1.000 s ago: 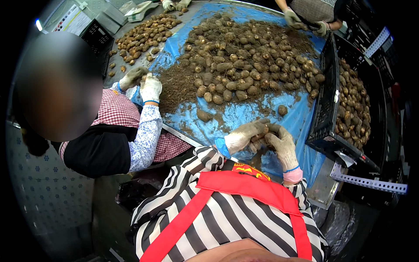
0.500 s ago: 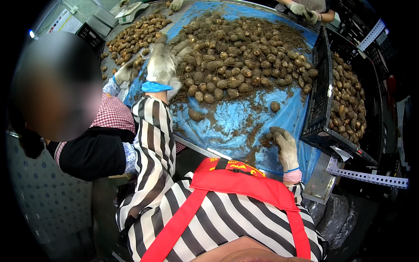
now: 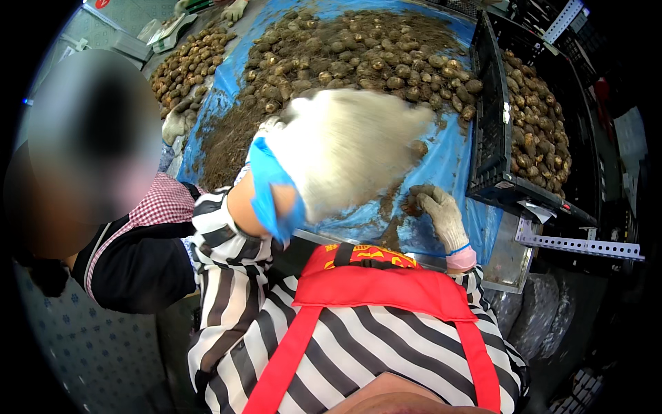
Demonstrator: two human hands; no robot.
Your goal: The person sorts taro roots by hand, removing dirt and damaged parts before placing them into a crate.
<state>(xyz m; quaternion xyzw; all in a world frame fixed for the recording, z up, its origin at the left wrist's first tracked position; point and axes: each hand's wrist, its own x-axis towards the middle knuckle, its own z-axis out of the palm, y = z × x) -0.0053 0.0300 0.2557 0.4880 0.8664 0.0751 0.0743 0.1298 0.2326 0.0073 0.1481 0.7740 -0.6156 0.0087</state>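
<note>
My left hand (image 3: pixel 352 148), in a pale glove with a blue band at the wrist, is smeared by motion over the front of the blue sheet. Its fingers cannot be made out, and it hides part of the sheet and the heap. Low on the sheet, close to the table's front edge, rests my right hand (image 3: pixel 441 215) in a soiled knit glove. Its fingers curl over something dark that I cannot make out. Beyond both hands lies a large heap of small brown taro (image 3: pixel 386 65), mixed with soil and roots.
A black crate (image 3: pixel 491 117) stands on its side at the right, with more taro (image 3: pixel 534 124) beyond its wall. At my left a co-worker in a dark top (image 3: pixel 138 269) leans in, a gloved hand (image 3: pixel 181 121) by a smaller taro pile (image 3: pixel 189 65). Another gloved hand (image 3: pixel 234 10) shows at the far edge.
My left hand has swung from the heap's left side toward me and to the right. My right hand stays at about the same place. The view has shifted slightly.
</note>
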